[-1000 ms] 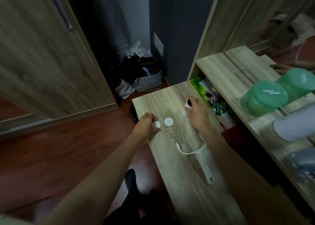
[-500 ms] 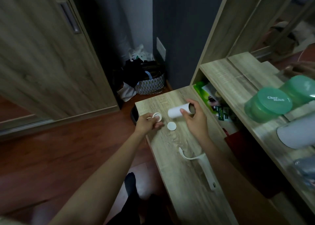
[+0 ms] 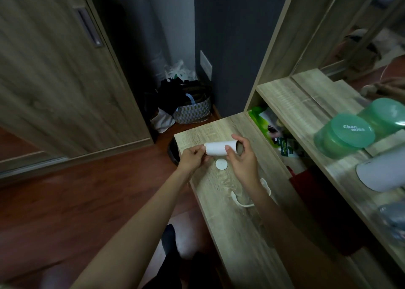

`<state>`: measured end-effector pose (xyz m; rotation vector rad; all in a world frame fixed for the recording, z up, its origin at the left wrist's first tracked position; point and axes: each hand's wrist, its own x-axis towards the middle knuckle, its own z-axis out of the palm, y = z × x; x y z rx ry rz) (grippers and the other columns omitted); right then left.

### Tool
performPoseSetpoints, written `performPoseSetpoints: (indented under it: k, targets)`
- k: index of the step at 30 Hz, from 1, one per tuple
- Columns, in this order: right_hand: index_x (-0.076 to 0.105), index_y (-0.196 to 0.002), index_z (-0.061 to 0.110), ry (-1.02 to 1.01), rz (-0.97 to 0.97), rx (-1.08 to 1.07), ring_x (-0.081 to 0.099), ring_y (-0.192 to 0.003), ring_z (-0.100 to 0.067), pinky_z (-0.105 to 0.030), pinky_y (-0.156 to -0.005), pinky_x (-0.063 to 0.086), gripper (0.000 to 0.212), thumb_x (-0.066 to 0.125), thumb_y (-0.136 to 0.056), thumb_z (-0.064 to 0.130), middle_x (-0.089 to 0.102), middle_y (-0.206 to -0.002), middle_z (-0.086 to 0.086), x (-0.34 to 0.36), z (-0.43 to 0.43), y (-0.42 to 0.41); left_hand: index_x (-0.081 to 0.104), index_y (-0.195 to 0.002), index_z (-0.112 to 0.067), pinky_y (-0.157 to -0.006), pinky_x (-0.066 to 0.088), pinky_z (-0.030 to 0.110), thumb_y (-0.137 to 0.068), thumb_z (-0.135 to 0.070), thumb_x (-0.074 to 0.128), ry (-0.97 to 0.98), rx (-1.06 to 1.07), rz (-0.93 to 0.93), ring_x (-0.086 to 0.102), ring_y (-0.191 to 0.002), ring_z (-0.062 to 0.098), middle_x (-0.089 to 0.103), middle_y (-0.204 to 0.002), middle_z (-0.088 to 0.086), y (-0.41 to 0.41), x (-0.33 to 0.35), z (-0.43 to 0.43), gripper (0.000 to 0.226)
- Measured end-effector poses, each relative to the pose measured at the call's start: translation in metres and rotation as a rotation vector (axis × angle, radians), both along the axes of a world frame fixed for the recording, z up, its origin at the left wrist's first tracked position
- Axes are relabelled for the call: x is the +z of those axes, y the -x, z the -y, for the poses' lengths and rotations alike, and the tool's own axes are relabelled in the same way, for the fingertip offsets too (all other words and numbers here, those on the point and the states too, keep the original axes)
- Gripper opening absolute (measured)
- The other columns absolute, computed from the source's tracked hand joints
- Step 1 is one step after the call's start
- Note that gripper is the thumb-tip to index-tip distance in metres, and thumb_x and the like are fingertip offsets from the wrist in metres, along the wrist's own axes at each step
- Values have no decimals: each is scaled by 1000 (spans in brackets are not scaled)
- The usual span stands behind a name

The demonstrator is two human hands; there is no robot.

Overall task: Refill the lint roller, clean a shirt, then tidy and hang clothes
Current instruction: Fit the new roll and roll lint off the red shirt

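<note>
A white lint roll (image 3: 218, 149) with a hollow cardboard core is held level above the low wooden table (image 3: 221, 201). My right hand (image 3: 242, 157) grips its right, open end. My left hand (image 3: 192, 158) pinches a small white end cap against the roll's left end; the cap is mostly hidden by my fingers. A second round white cap (image 3: 221, 164) lies flat on the table just below the roll. The white lint roller handle (image 3: 245, 202) lies on the table nearer me, partly hidden under my right forearm.
A higher shelf (image 3: 306, 118) on the right carries green lidded jars (image 3: 344, 138) and a white container (image 3: 381, 171). Packets fill the cubby (image 3: 278, 135) under it. A patterned basket of clothes (image 3: 190, 111) stands on the floor beyond the table. A wardrobe door (image 3: 54, 80) is left.
My right hand lifted the roll off the table and turned it level. My left hand brought the small cap from the table up to the roll's left end.
</note>
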<state>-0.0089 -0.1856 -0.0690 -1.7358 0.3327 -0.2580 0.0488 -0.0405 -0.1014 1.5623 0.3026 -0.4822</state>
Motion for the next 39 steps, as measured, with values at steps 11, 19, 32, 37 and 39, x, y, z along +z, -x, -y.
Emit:
performPoseSetpoints:
  k: [11,19,32,37,39]
  targets:
    - [56,-117,15,-297,-36,-43,59,-110,-21,-35,-80,58,29,63,-89,10,54,-119,5,-1,2,1,65,-115,7,-76,54,24,-96,-9,56,23,9,73,63,-77,15,67,-88,10,-2,5,-8,26]
    - [54,-117,9,-431,-68,-37,60,-107,-15,-28,-76,59,27,60,-91,7,54,-125,-9,8,7,0,66,-97,-8,-84,56,31,-92,-13,64,253,14,32,66,-83,22,69,-96,15,-2,11,-16,8]
    - [55,-119,8,-459,-84,-3,59,-109,-17,-26,-75,58,30,61,-90,10,53,-127,-11,13,11,-4,69,-116,-13,-90,56,28,-91,-13,64,286,-112,82,66,-100,19,69,-113,8,-11,22,-29,25]
    - [56,-117,9,-483,-79,-6,59,-106,-15,-25,-73,58,27,61,-90,10,54,-123,-8,14,10,-3,70,-113,-16,-88,56,26,-91,-11,64,291,-127,108,66,-102,15,67,-120,5,-10,24,-28,23]
    - [56,-116,9,-502,-83,-13,59,-108,-18,-25,-72,58,27,61,-90,10,53,-123,-8,13,10,-3,69,-114,-16,-86,57,25,-91,-11,64,289,-141,111,66,-102,15,67,-119,4,-10,24,-28,25]
